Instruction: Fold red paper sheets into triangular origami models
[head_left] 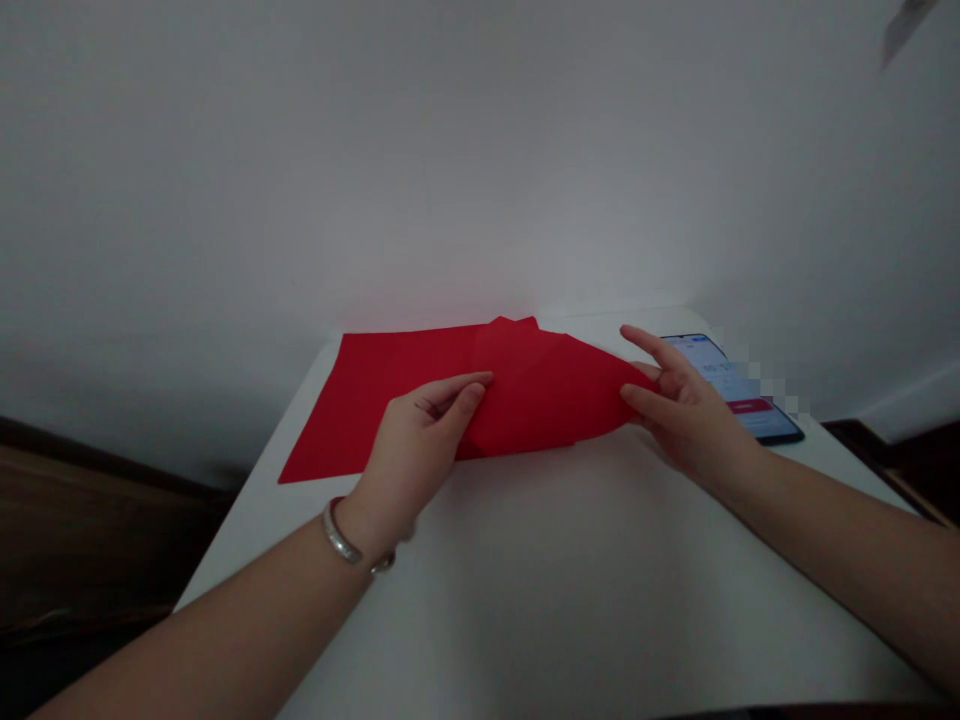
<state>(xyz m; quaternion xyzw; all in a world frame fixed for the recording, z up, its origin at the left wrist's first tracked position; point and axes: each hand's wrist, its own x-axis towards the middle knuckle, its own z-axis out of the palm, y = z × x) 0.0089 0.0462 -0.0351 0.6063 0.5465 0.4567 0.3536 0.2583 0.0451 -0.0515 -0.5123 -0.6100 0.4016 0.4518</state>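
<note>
A folded piece of red paper (559, 385) is held up between my two hands, its right end narrowing to a point. My left hand (424, 430) pinches its left edge between thumb and index finger. At the pointed right end, my right hand (679, 405) grips the paper between thumb and fingers, with the index finger stretched out free. Under and left of it, a flat red sheet (360, 400) lies on the white table. The folded piece covers part of that sheet.
A phone (724, 375) with a lit screen lies to the right of my right hand. The white table (540, 600) meets a pale wall (450, 180) at the back. Brown wood (90, 530) shows low at the left, beyond the table's edge.
</note>
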